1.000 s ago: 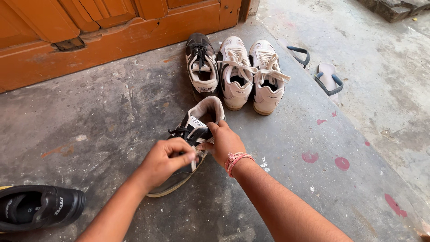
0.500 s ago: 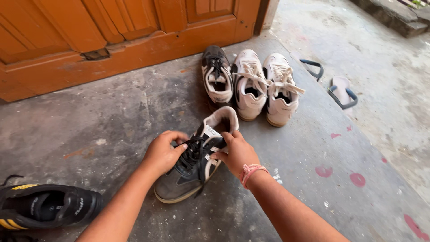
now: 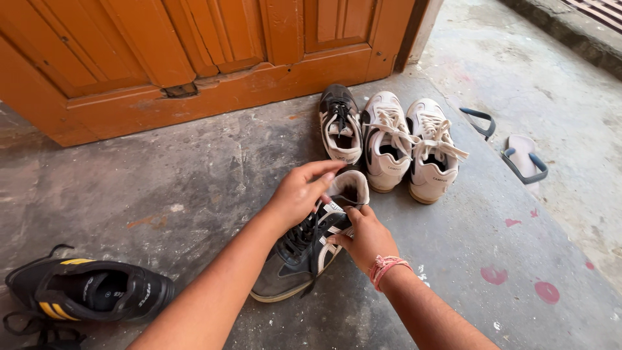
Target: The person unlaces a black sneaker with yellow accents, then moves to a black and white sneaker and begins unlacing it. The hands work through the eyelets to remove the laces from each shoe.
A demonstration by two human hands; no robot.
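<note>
At lower left a black shoe (image 3: 91,295) is lying on the floor (image 3: 194,188). At centre, the left hand (image 3: 299,192) is gripping the grey shoe's (image 3: 304,249) collar; the right hand (image 3: 366,234) is pinching its side. White shoes (image 3: 411,146) are standing upper right.

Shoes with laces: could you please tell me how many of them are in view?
5. A dark shoe under both hands; a black and white one and two white ones lined up by the orange door; a black and yellow one at lower left.
</note>
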